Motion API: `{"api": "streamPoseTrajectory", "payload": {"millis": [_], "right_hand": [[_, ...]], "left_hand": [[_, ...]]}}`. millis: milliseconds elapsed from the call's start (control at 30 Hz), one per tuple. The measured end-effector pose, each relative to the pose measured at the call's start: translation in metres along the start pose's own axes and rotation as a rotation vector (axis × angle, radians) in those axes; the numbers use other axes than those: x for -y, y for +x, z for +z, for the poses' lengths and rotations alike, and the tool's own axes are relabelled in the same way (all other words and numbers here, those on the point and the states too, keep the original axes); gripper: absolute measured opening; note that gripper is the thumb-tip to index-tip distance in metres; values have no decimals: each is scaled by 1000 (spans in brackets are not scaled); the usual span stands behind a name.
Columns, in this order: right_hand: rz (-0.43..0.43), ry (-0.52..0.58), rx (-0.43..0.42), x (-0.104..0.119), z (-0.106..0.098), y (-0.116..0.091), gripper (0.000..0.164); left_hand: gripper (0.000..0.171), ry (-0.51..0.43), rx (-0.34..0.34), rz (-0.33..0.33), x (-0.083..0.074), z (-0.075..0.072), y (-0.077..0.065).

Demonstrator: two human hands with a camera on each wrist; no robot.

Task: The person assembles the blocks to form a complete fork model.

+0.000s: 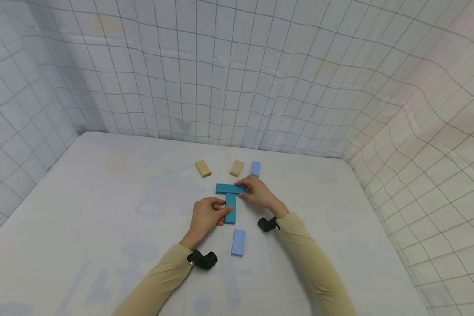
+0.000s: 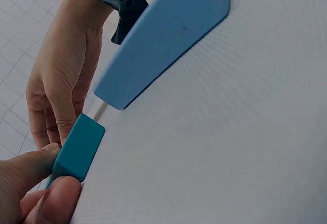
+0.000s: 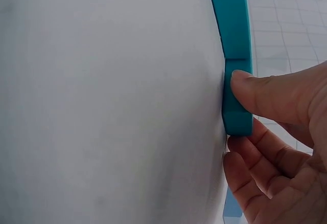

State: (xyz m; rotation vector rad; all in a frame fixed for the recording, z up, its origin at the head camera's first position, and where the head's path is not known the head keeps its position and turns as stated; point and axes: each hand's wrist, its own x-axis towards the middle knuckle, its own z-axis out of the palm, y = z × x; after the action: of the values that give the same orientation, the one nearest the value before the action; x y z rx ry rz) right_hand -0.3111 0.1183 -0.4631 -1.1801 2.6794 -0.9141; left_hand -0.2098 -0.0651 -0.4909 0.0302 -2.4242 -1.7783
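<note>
Two teal blocks lie on the white tabletop in a T shape. The crosswise teal block (image 1: 225,189) sits on the far side, and the lengthwise teal block (image 1: 231,201) meets it near its middle. My left hand (image 1: 206,214) pinches the lengthwise block between thumb and fingers from the left. At the right end of the crosswise block, my right hand (image 1: 259,194) grips it, with the thumb (image 3: 245,87) on its near side. Part of that end is hidden under the fingers in the head view.
Nearer me lies a light blue block (image 1: 238,242). Beyond the T are a yellow block (image 1: 203,168), a tan block (image 1: 236,168) and another light blue block (image 1: 255,168), close to my right fingertips. A gridded white curtain (image 1: 221,87) hangs behind the table (image 1: 102,197).
</note>
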Motion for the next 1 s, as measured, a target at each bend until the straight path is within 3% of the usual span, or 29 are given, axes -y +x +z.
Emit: {"api": "streamPoseTrajectory", "payload": {"millis": [700,1000], "right_hand": [[7,-6,-8,0,0,-1,32],[4,12,-13,1,-1,-3,33]], "left_hand": [[30,-13,9,20,0,1,0],[43,45,16,57,1,2,0]]}}
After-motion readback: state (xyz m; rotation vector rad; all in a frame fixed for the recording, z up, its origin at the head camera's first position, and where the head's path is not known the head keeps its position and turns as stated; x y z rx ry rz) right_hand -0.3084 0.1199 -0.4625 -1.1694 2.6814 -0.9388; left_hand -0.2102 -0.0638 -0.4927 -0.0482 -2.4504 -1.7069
